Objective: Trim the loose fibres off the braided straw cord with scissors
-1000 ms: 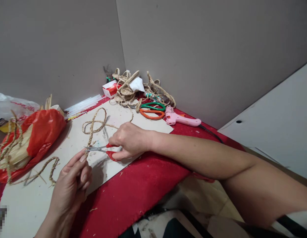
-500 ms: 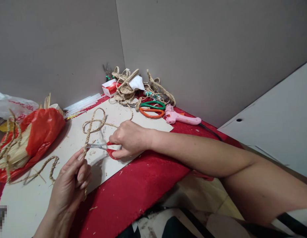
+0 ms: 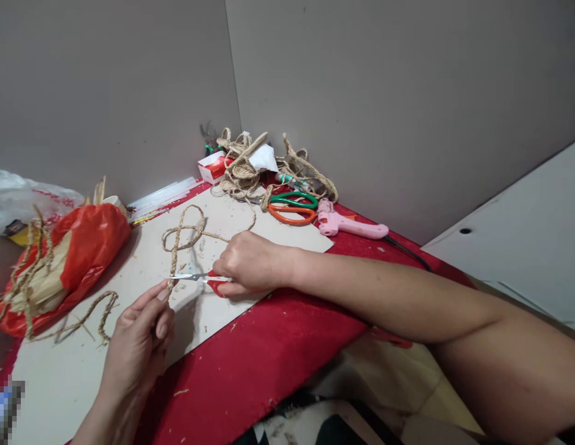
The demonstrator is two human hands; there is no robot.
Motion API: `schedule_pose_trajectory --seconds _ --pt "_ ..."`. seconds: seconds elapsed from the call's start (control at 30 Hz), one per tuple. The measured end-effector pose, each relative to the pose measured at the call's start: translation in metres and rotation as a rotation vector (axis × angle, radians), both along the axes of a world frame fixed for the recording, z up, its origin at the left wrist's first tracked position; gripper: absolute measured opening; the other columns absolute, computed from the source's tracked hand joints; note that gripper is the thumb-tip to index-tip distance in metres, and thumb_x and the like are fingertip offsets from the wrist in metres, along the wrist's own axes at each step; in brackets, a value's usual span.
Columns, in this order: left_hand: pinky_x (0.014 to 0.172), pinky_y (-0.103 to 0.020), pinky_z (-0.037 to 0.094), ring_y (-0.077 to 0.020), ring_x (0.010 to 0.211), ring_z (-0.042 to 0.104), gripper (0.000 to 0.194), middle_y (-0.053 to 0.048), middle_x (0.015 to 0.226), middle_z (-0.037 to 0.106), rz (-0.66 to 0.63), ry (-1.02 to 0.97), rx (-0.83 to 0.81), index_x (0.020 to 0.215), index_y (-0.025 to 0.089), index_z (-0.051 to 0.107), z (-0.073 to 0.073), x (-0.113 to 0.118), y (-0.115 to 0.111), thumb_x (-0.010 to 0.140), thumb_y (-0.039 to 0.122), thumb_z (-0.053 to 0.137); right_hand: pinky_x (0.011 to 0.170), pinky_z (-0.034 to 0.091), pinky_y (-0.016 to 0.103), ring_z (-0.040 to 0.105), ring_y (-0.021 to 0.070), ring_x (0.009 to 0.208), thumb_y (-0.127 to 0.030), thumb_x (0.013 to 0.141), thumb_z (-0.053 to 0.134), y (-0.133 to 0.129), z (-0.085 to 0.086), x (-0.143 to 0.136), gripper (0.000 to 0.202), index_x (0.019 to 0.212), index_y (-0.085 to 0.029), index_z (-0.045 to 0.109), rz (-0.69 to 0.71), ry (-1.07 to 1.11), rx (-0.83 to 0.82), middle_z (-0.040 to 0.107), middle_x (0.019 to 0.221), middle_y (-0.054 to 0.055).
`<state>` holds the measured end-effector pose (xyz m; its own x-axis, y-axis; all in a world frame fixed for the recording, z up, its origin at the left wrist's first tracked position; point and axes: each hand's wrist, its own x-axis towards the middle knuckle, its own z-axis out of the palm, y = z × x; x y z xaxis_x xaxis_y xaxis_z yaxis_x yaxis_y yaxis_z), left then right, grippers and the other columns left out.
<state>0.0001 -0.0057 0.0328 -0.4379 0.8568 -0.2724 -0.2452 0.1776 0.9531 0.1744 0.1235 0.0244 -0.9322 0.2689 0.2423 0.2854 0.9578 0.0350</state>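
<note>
A braided straw rope [image 3: 174, 253] rises from the fingertips of my left hand [image 3: 141, 334], which pinches it, and loops over the white board [image 3: 130, 266]. My right hand [image 3: 245, 262] grips the red handles of small scissors [image 3: 216, 284]. The scissor blades meet the braid just above my left fingertips. From the loop, a thin length of braid runs behind my right hand toward the back.
An orange-red bag [image 3: 95, 235] of straw lies at the left by a clear plastic bag [image 3: 28, 198]. At the back are coiled braids [image 3: 243, 173], green-and-orange-handled scissors [image 3: 292, 216], a pink glue gun [image 3: 355, 227], a small box [image 3: 213, 168] and clear sticks [image 3: 164, 196].
The view has shifted, so everything sits slightly further right. The scissor blades have come closer together on the braid.
</note>
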Motion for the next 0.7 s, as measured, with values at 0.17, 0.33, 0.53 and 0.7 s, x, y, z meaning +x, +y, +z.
schedule_pose_trajectory --seconds 0.17,0.33,0.53,0.7 --pt "0.034 -0.016 0.016 -0.0047 0.035 0.021 0.028 0.009 0.039 0.036 -0.009 0.028 -0.024 0.092 0.017 0.066 0.0017 -0.0005 -0.0026 0.069 0.029 0.075 0.054 0.018 0.029 0.053 0.0138 0.057 -0.049 0.084 0.044 -0.0005 0.0004 0.0 0.039 0.076 -0.017 0.067 0.005 0.032 -0.007 0.069 0.069 0.005" --pt "0.034 -0.015 0.016 -0.0041 0.035 0.02 0.03 0.01 0.038 0.034 -0.016 0.057 -0.051 0.092 0.016 0.066 0.0021 -0.0014 -0.0011 0.067 0.031 0.075 0.053 0.017 0.028 0.048 0.0111 0.053 -0.045 0.084 0.045 0.0002 -0.0008 0.0001 0.037 0.074 -0.017 0.067 0.03 0.017 -0.042 0.068 0.067 0.005" --pt "0.034 -0.014 0.017 -0.0036 0.036 0.02 0.028 0.01 0.039 0.033 -0.028 0.068 -0.08 0.086 0.014 0.066 0.0038 -0.004 0.0004 0.067 0.033 0.075 0.052 0.017 0.028 0.047 0.0103 0.051 -0.041 0.084 0.047 0.0006 -0.0008 -0.0003 0.034 0.072 -0.017 0.067 0.055 -0.014 -0.072 0.069 0.067 0.005" --pt "0.034 -0.013 0.016 -0.0033 0.036 0.02 0.028 0.01 0.039 0.033 -0.042 0.066 -0.093 0.084 0.014 0.066 0.0017 -0.0055 0.0026 0.067 0.034 0.075 0.052 0.017 0.028 0.051 0.0116 0.053 -0.035 0.084 0.046 0.0011 -0.0023 -0.0021 0.03 0.074 -0.017 0.069 0.048 -0.032 -0.063 0.069 0.068 0.006"
